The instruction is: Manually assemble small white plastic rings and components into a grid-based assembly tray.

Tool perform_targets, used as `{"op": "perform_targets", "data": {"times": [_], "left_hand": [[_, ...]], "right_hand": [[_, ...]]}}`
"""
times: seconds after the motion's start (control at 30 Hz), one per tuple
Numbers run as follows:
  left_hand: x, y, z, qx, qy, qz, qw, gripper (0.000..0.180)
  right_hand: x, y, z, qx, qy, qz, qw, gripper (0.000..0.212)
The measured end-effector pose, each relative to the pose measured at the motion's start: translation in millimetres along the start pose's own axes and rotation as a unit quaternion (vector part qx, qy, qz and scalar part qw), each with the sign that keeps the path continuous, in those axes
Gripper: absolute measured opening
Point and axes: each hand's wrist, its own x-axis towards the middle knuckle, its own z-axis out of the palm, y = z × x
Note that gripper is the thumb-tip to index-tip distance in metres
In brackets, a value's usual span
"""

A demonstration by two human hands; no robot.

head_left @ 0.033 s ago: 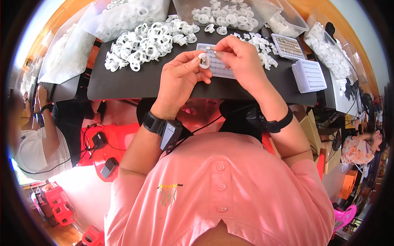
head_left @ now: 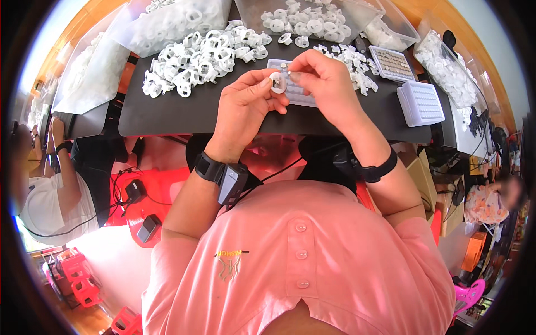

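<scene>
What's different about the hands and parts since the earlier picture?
The right hand has shifted slightly left, nearer the white round plastic part pinched in the left hand. No visible new grasp or release. The left hand, that part and the pale lavender rectangular plastic tray stayed put.

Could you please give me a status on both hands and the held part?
Left hand: pinching round white part. Right hand: close beside it, grip contents unclear. In the way: right hand partly covers gridded tray.

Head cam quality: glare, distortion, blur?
Head view: floor at lower left is blown out; head view: orange band bows along the upper right rim; head view: far-right person's head is blurred, left hand fairly sharp.
</scene>
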Motion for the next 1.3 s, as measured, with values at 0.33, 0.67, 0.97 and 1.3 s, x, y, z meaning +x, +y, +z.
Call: {"op": "perform_targets", "data": {"times": [0.33, 0.67, 0.97, 1.3], "left_hand": [[0, 0, -1, -0.04, 0.012, -0.001, 0.999, 0.028], [-3, 6, 7, -0.039, 0.06, -0.006, 0.997, 0.031], [-4, 2, -4, -0.057, 0.037, 0.009, 0.998, 0.034], [-5, 6, 7, -0.102, 0.056, 0.011, 0.993, 0.027]], "right_hand": [[-24, -44, -4, 0.235, -0.108, 0.119, 0.959, 0.004], [-38, -37, 49, 0.206, -0.197, 0.094, 0.954, 0.004], [-52, -26, 70, 0.065, -0.023, -0.147, 0.987, 0.011], [-55, -26, 78, -0.139, 0.045, -0.268, 0.952, 0.019]]}}
